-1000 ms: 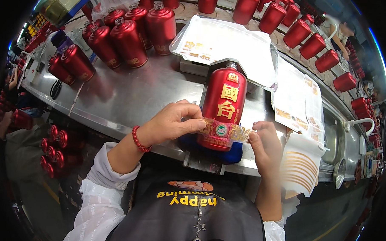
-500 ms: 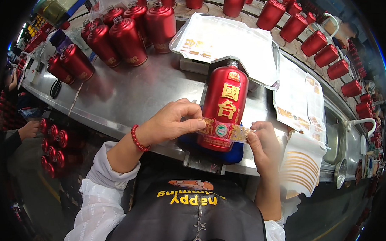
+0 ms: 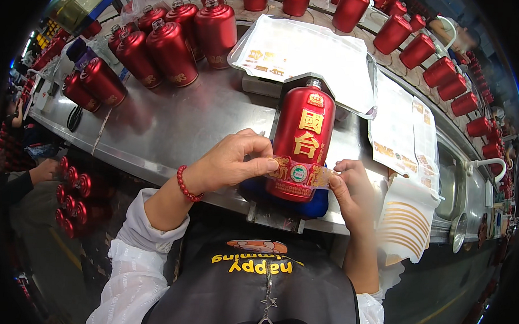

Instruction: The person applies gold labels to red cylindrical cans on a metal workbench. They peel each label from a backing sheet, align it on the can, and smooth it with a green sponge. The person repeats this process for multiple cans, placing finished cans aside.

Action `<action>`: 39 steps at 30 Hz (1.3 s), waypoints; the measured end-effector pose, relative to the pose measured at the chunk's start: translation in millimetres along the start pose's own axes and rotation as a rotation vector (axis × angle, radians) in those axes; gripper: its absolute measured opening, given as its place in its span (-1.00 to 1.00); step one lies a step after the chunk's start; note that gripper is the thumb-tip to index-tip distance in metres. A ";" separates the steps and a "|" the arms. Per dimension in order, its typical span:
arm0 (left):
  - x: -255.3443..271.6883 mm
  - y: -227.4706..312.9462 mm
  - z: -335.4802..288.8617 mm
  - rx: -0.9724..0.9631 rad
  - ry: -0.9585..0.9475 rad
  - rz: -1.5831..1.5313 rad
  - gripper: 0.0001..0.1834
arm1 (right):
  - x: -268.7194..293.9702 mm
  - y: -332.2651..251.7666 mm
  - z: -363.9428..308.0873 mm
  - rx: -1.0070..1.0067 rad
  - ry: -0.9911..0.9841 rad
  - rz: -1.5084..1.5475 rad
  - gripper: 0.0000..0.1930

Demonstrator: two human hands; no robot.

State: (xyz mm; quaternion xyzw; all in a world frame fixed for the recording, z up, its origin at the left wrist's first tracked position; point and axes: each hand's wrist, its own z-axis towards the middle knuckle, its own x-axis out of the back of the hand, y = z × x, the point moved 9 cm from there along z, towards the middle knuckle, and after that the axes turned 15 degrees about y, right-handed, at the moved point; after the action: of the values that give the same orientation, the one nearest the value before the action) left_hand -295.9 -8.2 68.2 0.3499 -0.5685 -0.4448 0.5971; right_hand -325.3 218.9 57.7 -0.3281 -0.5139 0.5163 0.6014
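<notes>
A red bottle [image 3: 292,126] with raised gold characters rests on its back, neck pointing away from me, in a dark holder with a blue cushion [image 3: 315,211]. Across its lower front lies a clear decal strip [image 3: 320,176] with gold characters and a small round green-and-white mark. My left hand [image 3: 232,156] pinches the strip's left end between thumb and forefinger at the bottle's side. On the other side, my right hand [image 3: 352,194] pinches the right end, held slightly off the glass. Both hands are closed; the right one's rear fingers are partly hidden.
Several red bottles [image 3: 172,53] stand at the table's back left. A white decal sheet [image 3: 314,55] covers a tray behind the holder; more sheets [image 3: 400,130] lie at right. Beyond runs a conveyor with red bottles [image 3: 392,34]. Another person's hand [image 3: 43,170] is at far left.
My hands keep their pinch on the strip and have barely moved. Bottles on the far conveyor have shifted, those at the top toward the left.
</notes>
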 end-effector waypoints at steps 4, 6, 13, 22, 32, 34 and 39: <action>1.1 -1.7 0.4 0.041 0.015 -0.019 -0.71 | -0.5 1.2 0.0 0.008 0.001 -0.004 -0.75; 1.2 -2.6 0.2 0.051 0.017 -0.021 -0.71 | -1.2 2.4 0.6 0.018 -0.004 -0.011 -0.74; 1.2 -2.8 0.3 0.042 0.013 -0.026 -0.70 | -4.1 10.2 1.1 0.019 -0.024 0.011 -0.73; -0.1 -5.6 -1.0 0.081 0.023 -0.066 -0.69 | -5.4 10.8 0.8 0.016 -0.034 -0.008 -0.78; -3.5 4.4 -23.3 -0.189 0.354 0.049 -0.19 | -15.1 -21.6 -4.9 0.084 -0.096 -0.040 -0.35; -12.9 -4.2 -25.0 -0.192 0.342 -0.010 -0.08 | -25.8 -21.3 -8.6 0.129 -0.146 -0.101 -0.27; -19.7 -18.6 -22.1 -0.104 0.327 -0.180 -0.01 | -30.0 -20.9 -6.8 0.122 -0.145 -0.083 -0.19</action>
State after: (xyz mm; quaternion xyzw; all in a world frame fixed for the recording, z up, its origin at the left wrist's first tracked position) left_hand -275.6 1.5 41.4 0.4356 -0.4066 -0.4624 0.6566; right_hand -311.0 185.7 67.0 -0.2313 -0.5369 0.5435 0.6024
